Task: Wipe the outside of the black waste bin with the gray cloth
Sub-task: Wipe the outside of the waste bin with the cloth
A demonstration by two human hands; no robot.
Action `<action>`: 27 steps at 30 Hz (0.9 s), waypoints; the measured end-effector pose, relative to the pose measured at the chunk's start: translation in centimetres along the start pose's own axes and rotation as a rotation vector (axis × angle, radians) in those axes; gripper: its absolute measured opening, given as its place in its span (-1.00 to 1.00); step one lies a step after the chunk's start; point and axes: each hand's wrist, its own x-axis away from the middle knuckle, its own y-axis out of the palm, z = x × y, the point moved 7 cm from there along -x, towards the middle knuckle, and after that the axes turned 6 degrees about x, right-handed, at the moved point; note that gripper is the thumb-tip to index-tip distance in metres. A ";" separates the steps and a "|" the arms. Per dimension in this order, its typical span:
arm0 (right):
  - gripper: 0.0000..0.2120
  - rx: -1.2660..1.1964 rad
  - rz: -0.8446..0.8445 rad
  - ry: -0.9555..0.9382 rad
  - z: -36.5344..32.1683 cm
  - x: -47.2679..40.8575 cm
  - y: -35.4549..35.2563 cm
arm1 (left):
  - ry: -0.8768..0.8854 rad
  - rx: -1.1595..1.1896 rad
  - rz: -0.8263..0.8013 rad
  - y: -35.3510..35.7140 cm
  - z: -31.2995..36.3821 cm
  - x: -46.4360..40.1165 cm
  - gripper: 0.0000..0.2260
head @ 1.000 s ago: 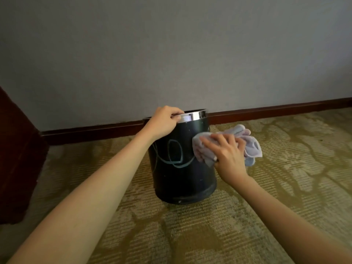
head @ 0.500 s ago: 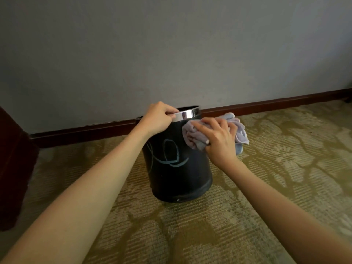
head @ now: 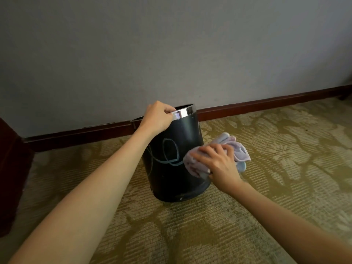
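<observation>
A black waste bin [head: 171,172] with a shiny metal rim and a pale looping scribble on its side stands on the carpet, tilted slightly. My left hand [head: 157,118] grips the metal rim at the bin's near left top. My right hand [head: 217,164] presses a bunched gray cloth [head: 237,147] against the bin's lower right side. Part of the cloth sticks out past my fingers to the right.
A patterned olive carpet [head: 266,168] covers the floor. A gray wall with a dark red baseboard [head: 266,103] runs just behind the bin. Dark wooden furniture [head: 11,168] stands at the left edge.
My right hand slid the cloth up to just under the rim, then down to the bin's lower right side. My left hand kept its hold on the rim.
</observation>
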 end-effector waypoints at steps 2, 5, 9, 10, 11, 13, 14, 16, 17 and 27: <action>-0.36 -0.021 0.043 0.067 0.6 -2.3 -1.2 | -0.005 -0.021 -0.020 0.1 0.0 0.1 -0.78; -0.35 0.008 0.100 0.078 1.0 -5.0 -2.6 | -0.005 -0.017 -0.036 0.2 -0.2 0.3 -0.77; -0.39 0.036 0.161 0.056 0.7 -4.0 -2.2 | -0.013 0.015 -0.050 0.3 -0.4 0.6 -0.78; -0.40 0.042 0.173 0.039 0.4 -3.1 -1.8 | -0.015 -0.006 -0.063 0.2 -0.5 0.6 -0.78; -0.40 0.051 0.177 0.017 0.2 -2.2 -1.3 | -0.010 -0.047 -0.084 0.0 -0.6 0.5 -0.79; -0.38 0.067 0.162 -0.012 0.1 -0.6 -0.4 | 0.027 -0.116 -0.152 -0.6 -0.7 0.5 -0.78; -0.36 0.068 0.148 -0.011 0.3 0.0 0.0 | 0.047 -0.105 -0.202 -1.0 -0.9 0.5 -0.77; -0.33 0.062 0.121 0.009 0.7 0.6 0.7 | 0.063 -0.027 -0.314 -2.0 -1.7 1.0 -0.76; -0.32 0.057 0.111 0.020 0.9 0.8 0.8 | 0.060 -0.008 -0.356 -2.5 -2.4 1.2 -0.75; -0.39 0.005 0.088 0.039 1.4 0.4 0.2 | 0.097 -0.068 -0.195 -3.7 -5.9 1.5 -0.77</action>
